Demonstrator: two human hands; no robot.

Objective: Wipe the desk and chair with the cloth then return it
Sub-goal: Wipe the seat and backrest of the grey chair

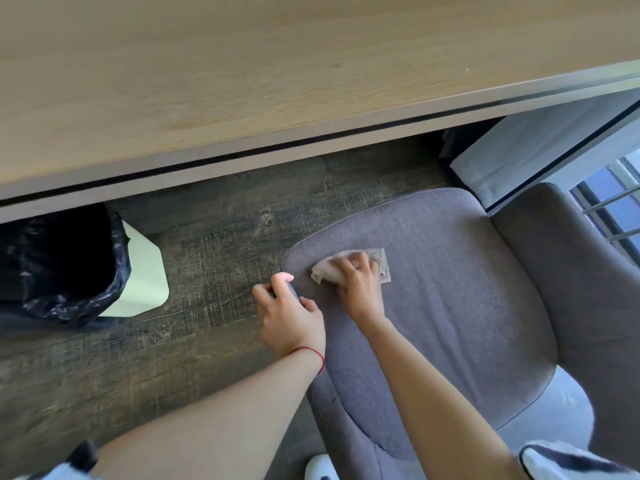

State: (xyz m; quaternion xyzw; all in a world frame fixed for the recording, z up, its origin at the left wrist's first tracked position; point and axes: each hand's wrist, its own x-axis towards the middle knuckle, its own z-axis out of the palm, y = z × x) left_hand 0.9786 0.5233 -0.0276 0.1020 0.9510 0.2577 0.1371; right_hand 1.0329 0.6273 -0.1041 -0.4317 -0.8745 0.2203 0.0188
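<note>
Your right hand (pixel 360 282) presses the cloth (pixel 349 266) flat on the chair (pixel 450 306) seat, just right of centre frame, fingers curled over it so it drags with the palm instead of bunching. Your left hand (pixel 291 306) clamps the seat's front edge, thumb on top and fingers wrapped under, probably to stop the chair from turning or rolling while you rub. The desk (pixel 242 81) fills the upper frame, bare. A lined bin (pixel 69 268) sits at the left on the floor (pixel 225 237), well apart from the chair. This looks like the chair stage; returning the cloth is not yet done.
</note>
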